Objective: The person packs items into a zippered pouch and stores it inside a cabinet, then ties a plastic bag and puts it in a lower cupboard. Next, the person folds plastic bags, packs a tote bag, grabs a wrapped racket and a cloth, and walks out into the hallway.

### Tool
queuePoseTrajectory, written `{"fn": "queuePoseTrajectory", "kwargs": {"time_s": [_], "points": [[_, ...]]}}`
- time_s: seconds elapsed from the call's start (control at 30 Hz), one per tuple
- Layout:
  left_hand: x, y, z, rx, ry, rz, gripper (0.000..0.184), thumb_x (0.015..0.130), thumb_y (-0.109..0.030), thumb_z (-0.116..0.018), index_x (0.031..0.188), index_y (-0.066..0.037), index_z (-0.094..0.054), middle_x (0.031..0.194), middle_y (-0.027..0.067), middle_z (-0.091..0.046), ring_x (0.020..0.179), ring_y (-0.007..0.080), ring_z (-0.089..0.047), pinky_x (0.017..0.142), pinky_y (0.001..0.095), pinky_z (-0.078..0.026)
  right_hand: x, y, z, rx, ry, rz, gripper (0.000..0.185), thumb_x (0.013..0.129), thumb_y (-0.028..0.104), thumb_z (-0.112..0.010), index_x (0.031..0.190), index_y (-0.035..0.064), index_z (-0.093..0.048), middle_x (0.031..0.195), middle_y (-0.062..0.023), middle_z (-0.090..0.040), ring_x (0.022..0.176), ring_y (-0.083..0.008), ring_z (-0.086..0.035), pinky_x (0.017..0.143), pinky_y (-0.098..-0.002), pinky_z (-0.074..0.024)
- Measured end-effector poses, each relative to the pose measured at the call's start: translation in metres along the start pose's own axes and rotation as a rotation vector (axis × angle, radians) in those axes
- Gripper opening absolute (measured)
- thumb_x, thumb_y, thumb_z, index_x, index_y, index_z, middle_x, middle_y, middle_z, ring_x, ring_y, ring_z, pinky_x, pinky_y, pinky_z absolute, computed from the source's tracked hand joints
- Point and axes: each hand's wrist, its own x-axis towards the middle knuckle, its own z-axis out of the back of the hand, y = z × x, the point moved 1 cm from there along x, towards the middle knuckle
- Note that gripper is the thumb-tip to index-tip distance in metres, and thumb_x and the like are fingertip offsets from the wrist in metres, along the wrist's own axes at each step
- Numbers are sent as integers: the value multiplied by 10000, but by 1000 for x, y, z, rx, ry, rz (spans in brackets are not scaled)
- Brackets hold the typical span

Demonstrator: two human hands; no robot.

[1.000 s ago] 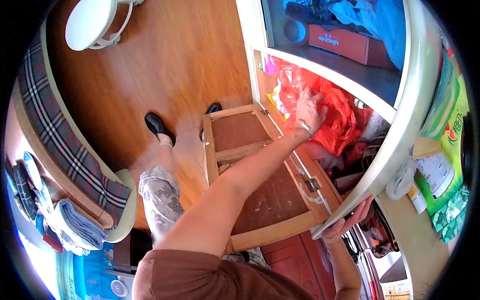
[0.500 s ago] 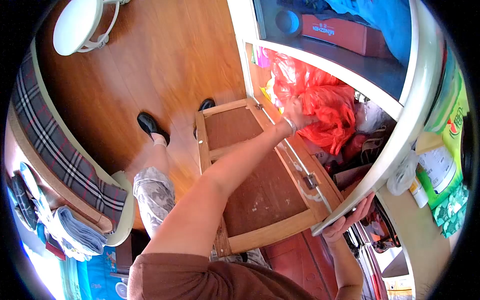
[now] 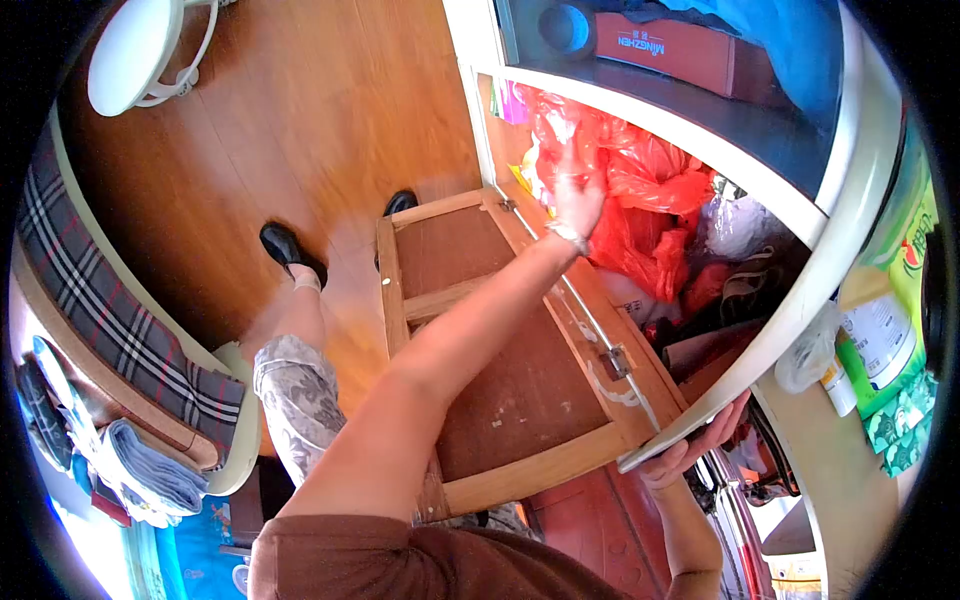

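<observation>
Inside an open cupboard compartment, my left hand (image 3: 579, 205) reaches onto a heap of red plastic bags (image 3: 640, 235). Its fingers look stretched out against the bags, though they are slightly blurred. Below my left forearm lies the lowered wooden-framed door (image 3: 520, 375), with a metal rod and hinges (image 3: 615, 360) along its inner side. My right hand (image 3: 690, 450) is closed round the pale curved edge (image 3: 735, 385) of the cabinet. A clear plastic bag (image 3: 738, 225) and dark items sit right of the red bags.
A shelf above holds a red box (image 3: 665, 55) and blue cloth. At right are a green packet (image 3: 895, 330) and a white tube (image 3: 838, 388). A white stool (image 3: 135, 55) stands on the wooden floor (image 3: 310, 110). Folded jeans (image 3: 155, 470) lie at left beside checked fabric (image 3: 120, 320).
My left hand has shifted slightly left and farther in across the red bags, which have changed shape and sagged a little. My right hand stays on the cabinet edge. The view has tilted slightly.
</observation>
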Motion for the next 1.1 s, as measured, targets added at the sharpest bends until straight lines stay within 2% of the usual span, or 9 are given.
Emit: {"fn": "queuePoseTrajectory", "kwargs": {"time_s": [0.2,0.27,0.37,0.43,0.57,0.63,0.93,1.0,1.1], "points": [[55,-4,-40,506,-125,181,513,820,-67,-600,1307,8,-457,1142,232,-623,1037,349,-611,918,386,-479,4,1,-5,4,-59,46,659,975,383,-214,1439,-84,-191,1472,-360,-152,1366,-486,-213,1109,-567,-227],[66,-28,-19,777,90,101,471,818,-208,-637,1209,27,-519,1031,250,-654,966,387,-637,864,413,-506,0,-3,-4,14,-57,27,651,976,372,-209,1431,-94,-205,1466,-365,-168,1359,-489,-227,1108,-566,-231],[36,-47,30,652,50,192,668,744,-471,-766,1128,44,-587,979,230,-671,964,345,-654,849,420,-518,3,-1,-3,15,-56,32,649,977,370,-209,1431,-94,-207,1468,-363,-165,1363,-486,-220,1110,-565,-229],[9,-50,61,656,123,200,881,752,-633,-667,1237,77,-475,948,241,-657,908,380,-647,848,406,-517,2,-1,0,10,-37,30,646,977,367,-209,1434,-90,-204,1471,-361,-158,1364,-484,-219,1112,-563,-227],[-38,-12,71,1134,328,-43,1019,753,-678,-633,1352,93,-345,912,205,-657,864,353,-651,831,390,-520,1,-1,-1,0,-13,5,643,977,364,-209,1444,-78,-196,1478,-353,-145,1368,-479,-214,1114,-563,-222],[-48,-33,42,1361,807,429,1066,768,-697,-592,1413,81,-255,909,180,-660,882,333,-656,843,404,-512,2,0,-2,27,-28,8,640,982,373,-213,1457,-57,-193,1495,-325,-143,1383,-446,-203,1124,-541,-201],[-65,38,-31,1199,971,19,613,889,-534,-501,1268,-56,-553,1115,185,-646,1086,336,-607,959,571,-405,1,-2,-4,16,-52,13,646,978,367,-212,1435,-89,-212,1481,-348,-151,1363,-481,-225,1109,-565,-227],[-54,10,-17,1220,937,222,488,919,-462,-470,1207,-95,-613,1194,168,-614,1151,324,-567,1009,588,-348,2,0,-1,27,-42,19,641,981,363,-217,1429,-95,-217,1482,-343,-155,1368,-479,-213,1116,-562,-213],[-62,-11,16,1294,1182,172,519,903,-433,-538,1283,-79,-539,1292,175,-548,1201,334,-519,1025,491,-388,4,0,0,48,-13,34,649,989,391,-212,1466,-48,-177,1513,-297,-138,1400,-419,-180,1131,-507,-177]]}}
